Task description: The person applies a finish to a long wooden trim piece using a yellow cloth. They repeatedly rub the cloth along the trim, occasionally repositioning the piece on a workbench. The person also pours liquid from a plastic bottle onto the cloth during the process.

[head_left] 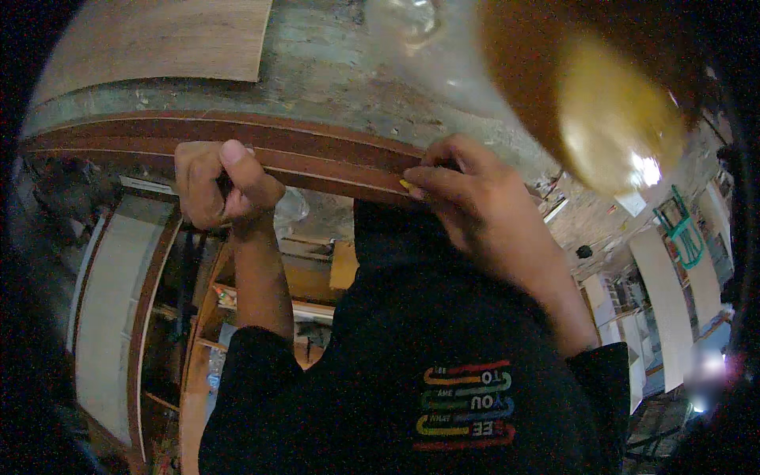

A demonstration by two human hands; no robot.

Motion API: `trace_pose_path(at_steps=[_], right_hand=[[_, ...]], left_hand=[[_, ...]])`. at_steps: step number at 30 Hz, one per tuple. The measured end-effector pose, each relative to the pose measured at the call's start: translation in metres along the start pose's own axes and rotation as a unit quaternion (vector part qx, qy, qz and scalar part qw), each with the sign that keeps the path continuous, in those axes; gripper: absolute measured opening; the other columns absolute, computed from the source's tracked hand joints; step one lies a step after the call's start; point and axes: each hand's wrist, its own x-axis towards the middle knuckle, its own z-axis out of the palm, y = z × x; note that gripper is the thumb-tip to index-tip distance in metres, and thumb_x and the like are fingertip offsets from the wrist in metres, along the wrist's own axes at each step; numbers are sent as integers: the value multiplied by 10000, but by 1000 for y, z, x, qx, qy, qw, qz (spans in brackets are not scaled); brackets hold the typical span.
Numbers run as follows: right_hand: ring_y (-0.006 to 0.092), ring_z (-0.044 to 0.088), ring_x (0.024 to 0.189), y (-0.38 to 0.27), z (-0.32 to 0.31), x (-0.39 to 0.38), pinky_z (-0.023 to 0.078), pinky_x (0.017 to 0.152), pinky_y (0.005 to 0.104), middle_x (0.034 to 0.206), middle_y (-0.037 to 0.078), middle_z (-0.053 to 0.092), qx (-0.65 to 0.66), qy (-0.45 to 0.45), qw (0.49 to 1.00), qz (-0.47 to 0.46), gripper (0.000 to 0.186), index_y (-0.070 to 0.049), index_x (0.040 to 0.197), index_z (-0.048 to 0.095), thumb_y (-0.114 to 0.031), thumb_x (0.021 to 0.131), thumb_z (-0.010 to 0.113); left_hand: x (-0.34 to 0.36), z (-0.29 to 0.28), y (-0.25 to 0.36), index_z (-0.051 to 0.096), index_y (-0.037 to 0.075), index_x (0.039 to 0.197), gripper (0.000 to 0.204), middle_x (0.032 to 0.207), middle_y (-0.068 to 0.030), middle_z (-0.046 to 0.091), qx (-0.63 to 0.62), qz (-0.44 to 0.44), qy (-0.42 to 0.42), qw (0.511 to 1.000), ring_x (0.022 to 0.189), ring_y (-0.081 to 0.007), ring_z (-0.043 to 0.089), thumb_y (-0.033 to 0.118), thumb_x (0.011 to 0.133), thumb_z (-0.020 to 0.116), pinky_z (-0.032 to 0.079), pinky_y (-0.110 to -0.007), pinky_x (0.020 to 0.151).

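Long reddish-brown wooden strips (332,170) lie side by side across the near edge of a worn grey-green work surface (332,71). At their left part, my left hand (226,186) is closed, its fingers curled and the thumb raised over them. Whatever those fingers hold, if anything, is hidden. Toward the strips' right end, my right hand (475,186) is closed in a pinch. A small yellow piece (406,184) shows at its fingertips, against the front strip; most of it is covered by the fingers.
A thin plywood sheet (166,39) rests at the far left of the surface. A blurred, shiny amber object (609,103) looms at the upper right. Below left stand a pale panel with brown edges (119,309) and an open wooden cabinet (206,356). A green frame (682,229) is at the right.
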Motion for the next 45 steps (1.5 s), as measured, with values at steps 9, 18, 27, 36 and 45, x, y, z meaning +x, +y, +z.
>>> trace_pose_path(at_steps=[9,18,27,36,45], right_hand=[[318,639,958,5,-34,0,532,832,394,991,110,599,-68,-92,993,4,459,-173,1224,752,0,800,724],[334,665,898,-1,1,26,555,771,422,948,121,603,-85,-22,993,-81,396,-188,1181,761,-42,814,727],[327,675,863,-5,2,36,566,751,417,952,110,623,-144,-15,985,-99,343,-219,1165,766,-91,854,701],[339,665,856,-9,-1,38,557,751,434,935,116,622,-132,-20,985,-105,344,-198,1149,772,-79,830,725],[303,644,845,-21,14,69,535,743,398,913,96,615,-118,2,982,-147,343,-188,1117,791,-111,783,795]], left_hand=[[5,6,-17,603,94,629,248,597,-25,594,-67,79,80,991,603,-224,560,213,839,545,458,-389,616],[2,9,-14,597,94,629,217,576,-23,597,-101,40,84,991,571,-214,553,183,823,557,449,-381,606],[8,13,-13,558,96,656,299,583,-47,555,-74,115,69,988,547,-233,526,247,911,522,442,-400,554],[6,15,-12,557,92,644,291,608,-64,601,-71,66,81,992,539,-247,539,228,899,517,448,-420,563],[18,-6,-46,724,110,834,639,797,-70,709,23,105,55,993,785,-284,654,576,1031,333,491,-458,831]])
